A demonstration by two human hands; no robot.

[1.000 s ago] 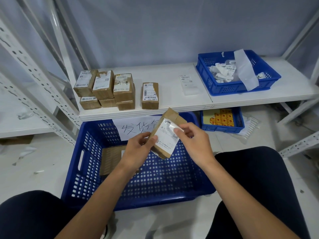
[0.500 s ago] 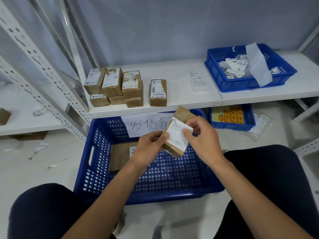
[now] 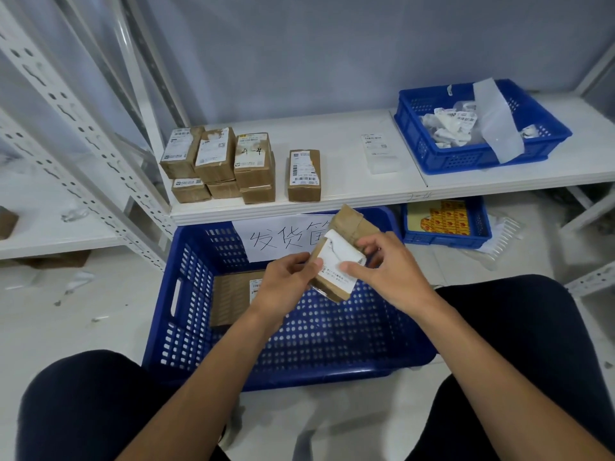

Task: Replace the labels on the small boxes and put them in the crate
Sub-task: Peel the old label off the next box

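Right fingers [image 3: 363,243]: curled together on the loose upper flap of the old label [image 3: 336,252], with the thumb on the label's face. We pinch the paper between them in order to peel it.
Right hand [image 3: 387,269]: at the centre of the frame, just right of the box. It is turned so that the pull goes along the label, which we judge helps against tearing.
Left fingers [image 3: 315,263]: clamped on the lower left edge of the small box [image 3: 353,223], thumb on top. We grip here so that the label stays free.
Left hand [image 3: 287,277]: just left of centre, it serves as a counter-hold against the pull.
Small box: in the air and tilted, between both hands, above the crate [image 3: 186,261]. It touches nothing else.
Old label: the upper part is lifted and curled, and the lower part lies flat on the cardboard. We judge the peeling to be about half done.
Crate: lower middle of the frame, between our knees, so a finished box only has to go down. One brown box [image 3: 229,294] lies at its left side.
Waiting boxes [image 3: 219,161]: stacked on the shelf [image 3: 332,134], above and left of centre, with a single box [image 3: 304,174] apart on their right.
New label [image 3: 379,153]: a white sheet on the shelf, right of the boxes. We think it is for this box.
Small basket [image 3: 432,161]: upper right, it holds crumpled white papers, probably removed labels.
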